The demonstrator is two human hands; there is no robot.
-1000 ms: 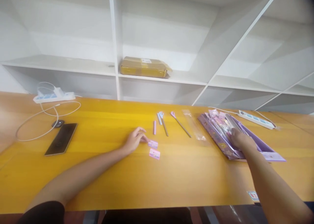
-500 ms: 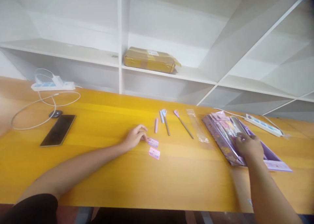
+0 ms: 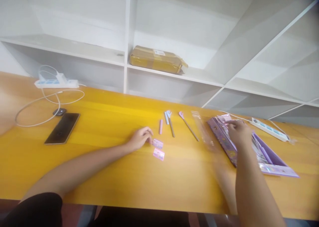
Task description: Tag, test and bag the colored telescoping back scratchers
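Note:
My left hand (image 3: 141, 138) rests on the desk with its fingers loosely bent and apart, the fingertips beside a small purple printed card (image 3: 158, 143). A similar pink card (image 3: 159, 154) lies just below. Over at the right, my right hand (image 3: 240, 132) reaches over a purple patterned box (image 3: 276, 155), its fingers closed at the top end of a clear plastic packet (image 3: 225, 117). The packet's contents are largely hidden by the hand. Between the hands lie a blue hand-shaped back scratcher (image 3: 170, 123), a pink one (image 3: 188, 125), and short blue (image 3: 166, 117) and pink (image 3: 160, 126) tubes.
A flat clear plastic sleeve (image 3: 202, 127) lies left of the box. Power strips (image 3: 269, 129) sit at the desk's back. A phone (image 3: 62, 128), a mouse (image 3: 59, 112) and a looped white cable (image 3: 37, 125) are at left. A taped parcel (image 3: 157, 59) sits on the shelf.
My right hand has moved from the middle of the box up toward its far left end, onto the packet's top. My left hand stays by the cards. The view has shifted slightly.

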